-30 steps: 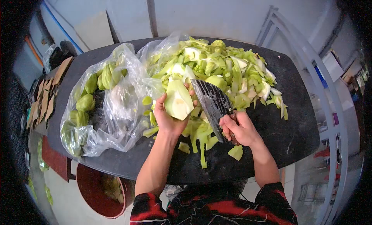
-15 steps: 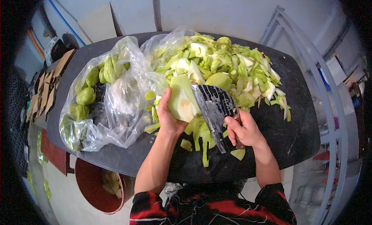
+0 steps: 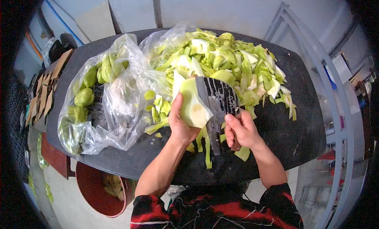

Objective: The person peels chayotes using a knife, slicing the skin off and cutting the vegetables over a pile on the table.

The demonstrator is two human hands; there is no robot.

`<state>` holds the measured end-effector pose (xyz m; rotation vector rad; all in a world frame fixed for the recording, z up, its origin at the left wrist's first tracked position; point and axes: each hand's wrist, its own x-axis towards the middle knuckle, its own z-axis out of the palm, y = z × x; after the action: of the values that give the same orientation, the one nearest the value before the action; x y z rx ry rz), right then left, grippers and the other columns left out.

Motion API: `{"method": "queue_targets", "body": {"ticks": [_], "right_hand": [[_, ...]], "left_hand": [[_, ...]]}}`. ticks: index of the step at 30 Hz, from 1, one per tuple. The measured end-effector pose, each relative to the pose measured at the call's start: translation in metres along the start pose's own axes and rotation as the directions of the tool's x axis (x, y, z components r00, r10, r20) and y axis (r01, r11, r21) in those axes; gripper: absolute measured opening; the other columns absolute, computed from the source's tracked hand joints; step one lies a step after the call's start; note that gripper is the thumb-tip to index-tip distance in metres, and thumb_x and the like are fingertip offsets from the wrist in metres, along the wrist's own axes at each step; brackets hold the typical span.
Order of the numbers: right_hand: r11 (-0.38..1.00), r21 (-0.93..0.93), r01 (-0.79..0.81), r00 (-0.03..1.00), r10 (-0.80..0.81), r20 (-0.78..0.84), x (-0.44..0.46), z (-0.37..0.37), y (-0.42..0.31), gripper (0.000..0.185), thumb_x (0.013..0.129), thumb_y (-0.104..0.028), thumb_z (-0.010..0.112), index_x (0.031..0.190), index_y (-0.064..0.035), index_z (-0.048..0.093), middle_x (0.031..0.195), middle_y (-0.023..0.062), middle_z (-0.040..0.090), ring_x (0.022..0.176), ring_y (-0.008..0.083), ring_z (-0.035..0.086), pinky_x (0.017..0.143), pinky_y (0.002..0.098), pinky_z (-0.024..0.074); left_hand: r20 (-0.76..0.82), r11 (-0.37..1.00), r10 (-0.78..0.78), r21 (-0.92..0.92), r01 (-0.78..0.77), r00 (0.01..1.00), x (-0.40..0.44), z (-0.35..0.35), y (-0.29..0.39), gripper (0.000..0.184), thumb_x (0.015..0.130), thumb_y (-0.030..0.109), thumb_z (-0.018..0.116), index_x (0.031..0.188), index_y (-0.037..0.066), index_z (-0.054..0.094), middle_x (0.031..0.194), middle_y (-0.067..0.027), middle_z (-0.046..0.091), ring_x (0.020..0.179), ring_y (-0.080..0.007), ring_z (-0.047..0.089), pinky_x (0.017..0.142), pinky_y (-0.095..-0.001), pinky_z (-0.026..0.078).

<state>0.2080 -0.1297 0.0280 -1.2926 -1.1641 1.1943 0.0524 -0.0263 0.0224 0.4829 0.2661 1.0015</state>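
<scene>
My left hand (image 3: 182, 125) is wrapped round a cut chayote (image 3: 192, 106), its pale inner face turned up with a hollow in the lower part. Gripped by the handle in my right hand (image 3: 245, 131) is a cleaver (image 3: 222, 102) with a dark, wet-streaked blade. The blade lies against the right side of the chayote. Behind both hands spreads a large heap of chayote slices (image 3: 241, 67). Under the blade, a few green strips (image 3: 208, 152) lie on the dark table (image 3: 292, 150). My left fingertips are partly hidden behind the chayote.
A clear plastic bag (image 3: 128, 106) holding several whole chayotes (image 3: 84, 98) rests on the table's left. A reddish-brown bin (image 3: 89, 189) with scraps inside stands on the floor at lower left. A grey metal frame (image 3: 335, 110) rises at the right, and cardboard pieces (image 3: 47, 91) lean at the left.
The cleaver has shifted up and left, its blade now overlapping the chayote's right side. The chayote has moved slightly right and down, and a pale slice now shows behind its upper left.
</scene>
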Motion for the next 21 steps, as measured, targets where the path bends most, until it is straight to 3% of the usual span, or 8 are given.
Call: {"method": "queue_targets", "body": {"ticks": [4,7,9,14,16,20,21], "right_hand": [[0.998,0.068,0.011,1.0,-0.01,-0.022,0.001,0.005,0.001,0.047,0.102,-0.026,0.046,0.061,-0.0035,0.045,0.047,0.0051,0.048,0.037,0.0156,0.05,0.037,0.0293,0.0433],[0.998,0.056,-0.035,0.999,0.035,0.007,-0.001,0.004,-0.011,0.047,0.102,-0.027,0.046,0.061,-0.0034,0.045,0.047,0.0052,0.048,0.037,0.0159,0.05,0.036,0.0296,0.0432],[0.998,0.052,-0.045,0.999,0.044,0.025,-0.003,-0.003,-0.012,0.046,0.102,-0.027,0.046,0.062,-0.0032,0.045,0.047,0.0051,0.048,0.036,0.0159,0.05,0.036,0.0296,0.0432],[0.995,0.098,0.002,1.0,0.001,-0.031,-0.002,0.009,-0.003,0.048,0.101,-0.028,0.049,0.059,-0.0055,0.046,0.045,0.0021,0.048,0.034,0.0127,0.048,0.035,0.0283,0.0395],[0.992,0.115,-0.058,0.998,0.058,0.009,-0.001,0.002,-0.009,0.048,0.101,-0.028,0.048,0.059,-0.0052,0.046,0.045,0.0023,0.048,0.034,0.013,0.048,0.034,0.0286,0.0393],[0.997,0.055,-0.06,0.997,0.058,0.047,-0.002,-0.006,-0.012,0.049,0.101,-0.028,0.048,0.059,-0.0038,0.046,0.045,0.0043,0.046,0.034,0.0149,0.049,0.035,0.0293,0.0424],[0.994,0.077,-0.073,0.997,0.073,0.001,0.0,0.001,-0.007,0.05,0.101,-0.029,0.048,0.058,-0.0039,0.046,0.045,0.0046,0.047,0.034,0.0153,0.049,0.035,0.0292,0.042]], "left_hand": [[0.017,0.997,-0.044,-0.067,0.045,0.999,-0.001,0.002,-0.003,0.051,0.091,0.05,0.054,0.125,0.013,0.057,0.119,-0.0075,0.064,0.107,-0.0272,0.062,0.095,-0.046,0.047],[0.071,0.997,-0.075,0.006,0.075,0.995,0.001,-0.001,0.003,0.052,0.093,0.05,0.05,0.129,0.013,0.055,0.12,-0.0086,0.063,0.109,-0.0274,0.061,0.097,-0.0462,0.046],[0.028,0.995,-0.075,0.061,0.074,0.997,0.001,0.004,0.008,0.058,0.096,0.044,0.046,0.14,0.005,0.043,0.126,-0.0133,0.057,0.112,-0.0266,0.059,0.098,-0.0414,0.047],[0.097,0.998,0.056,0.029,-0.059,0.994,0.004,0.005,0.007,0.058,0.097,0.041,0.048,0.139,0.001,0.042,0.123,-0.0153,0.059,0.108,-0.026,0.061,0.095,-0.0405,0.049],[0.065,0.994,-0.072,0.088,0.066,0.995,0.007,-0.002,0.009,0.057,0.096,0.039,0.049,0.137,0.0,0.044,0.12,-0.016,0.06,0.105,-0.0257,0.062,0.093,-0.0401,0.05],[0.083,0.984,-0.124,0.139,0.112,0.989,0.005,0.001,0.008,0.055,0.096,0.039,0.05,0.134,-0.001,0.047,0.114,-0.0157,0.063,0.099,-0.0249,0.064,0.087,-0.0386,0.052],[0.041,0.995,-0.067,0.075,0.064,0.997,0.004,0.001,0.0,0.051,0.097,0.037,0.05,0.13,-0.001,0.05,0.112,-0.0155,0.063,0.096,-0.0247,0.065,0.086,-0.0381,0.053]]}}
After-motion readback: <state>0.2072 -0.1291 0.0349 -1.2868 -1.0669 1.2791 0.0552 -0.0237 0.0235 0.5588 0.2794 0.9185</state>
